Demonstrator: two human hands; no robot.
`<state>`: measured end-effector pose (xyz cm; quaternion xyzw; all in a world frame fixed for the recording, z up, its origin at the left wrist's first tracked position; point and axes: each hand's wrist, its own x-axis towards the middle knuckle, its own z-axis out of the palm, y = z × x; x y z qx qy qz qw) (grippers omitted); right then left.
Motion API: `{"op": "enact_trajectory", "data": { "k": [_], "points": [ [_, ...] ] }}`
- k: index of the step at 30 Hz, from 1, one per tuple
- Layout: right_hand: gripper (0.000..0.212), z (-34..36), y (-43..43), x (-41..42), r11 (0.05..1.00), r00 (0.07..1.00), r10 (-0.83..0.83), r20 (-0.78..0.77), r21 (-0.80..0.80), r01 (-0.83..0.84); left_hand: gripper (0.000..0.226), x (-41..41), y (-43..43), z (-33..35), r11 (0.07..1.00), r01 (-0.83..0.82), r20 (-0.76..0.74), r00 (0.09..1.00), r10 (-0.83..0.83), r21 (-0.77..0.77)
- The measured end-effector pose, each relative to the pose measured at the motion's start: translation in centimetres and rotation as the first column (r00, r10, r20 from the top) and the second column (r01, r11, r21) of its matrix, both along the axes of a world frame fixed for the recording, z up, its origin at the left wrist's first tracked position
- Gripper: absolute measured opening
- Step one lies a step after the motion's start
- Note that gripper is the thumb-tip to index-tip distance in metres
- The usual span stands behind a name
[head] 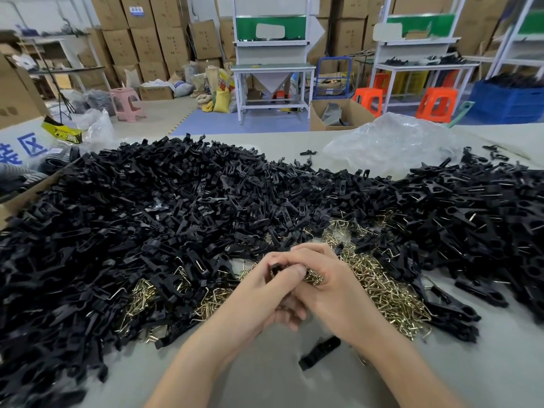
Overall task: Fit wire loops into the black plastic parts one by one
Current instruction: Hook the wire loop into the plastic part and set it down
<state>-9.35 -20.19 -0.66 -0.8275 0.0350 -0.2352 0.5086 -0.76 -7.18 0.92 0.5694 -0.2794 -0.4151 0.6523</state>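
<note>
Both hands meet at the table's centre. My left hand [265, 293] and my right hand [326, 285] together grip one small black plastic part [275, 267] between thumbs and fingers. A bunch of brass wire loops [312, 278] shows inside my right hand's curled fingers. A wide heap of black plastic parts [147, 219] covers the table to the left and behind. Loose brass wire loops [382, 293] lie spread right of the hands. Whether a loop sits in the held part is hidden by fingers.
A second heap of black parts [485, 219] with wire showing lies at the right. One black part [319, 352] lies alone on the grey table [294, 384] under my right wrist. A crumpled clear plastic bag [391, 142] sits at the back right, a cardboard box [17, 198] at the left.
</note>
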Motion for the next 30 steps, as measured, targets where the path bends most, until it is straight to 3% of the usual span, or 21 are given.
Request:
{"op": "enact_trajectory", "data": {
  "k": [3, 5, 10, 15, 21, 25, 30],
  "points": [
    [0.057, 0.0, -0.2, 0.0, 0.999, 1.000, 0.019, 0.014, 0.036, -0.020, 0.041, 0.0, -0.1, -0.3, 0.998, -0.057, 0.113, 0.992, 0.059, -0.022],
    [0.052, 0.0, -0.1, 0.1, 1.000, 0.999, 0.011, 0.040, -0.029, -0.009, 0.030, 0.1, -0.1, -0.4, 0.996, -0.086, 0.183, 0.979, 0.089, -0.028],
    [0.058, 0.1, -0.2, 0.0, 0.997, 0.999, 0.047, 0.022, 0.054, -0.048, 0.030, -0.2, -0.1, 0.1, 0.997, -0.008, 0.073, 0.997, 0.013, -0.075],
    [0.055, 0.8, 0.0, -0.1, 0.993, 0.996, 0.089, 0.017, 0.077, -0.090, 0.017, 0.0, -0.1, 0.3, 0.996, -0.044, 0.100, 0.994, 0.051, -0.079],
    [0.067, 1.1, 0.3, -0.2, 0.966, 0.984, 0.175, -0.029, 0.197, -0.166, 0.022, -0.2, 0.0, 0.3, 0.997, -0.055, 0.139, 0.988, 0.063, -0.061],
    [0.067, 1.1, 0.0, -0.6, 0.899, 0.956, 0.293, 0.000, 0.340, -0.275, 0.022, -0.1, 0.0, 0.2, 0.996, -0.058, 0.119, 0.991, 0.065, -0.061],
    [0.054, 0.8, -0.4, -0.5, 0.918, 0.956, 0.292, -0.018, 0.287, -0.274, 0.024, -0.2, -0.3, 0.1, 0.996, -0.076, 0.153, 0.985, 0.082, -0.043]
  ]
}}
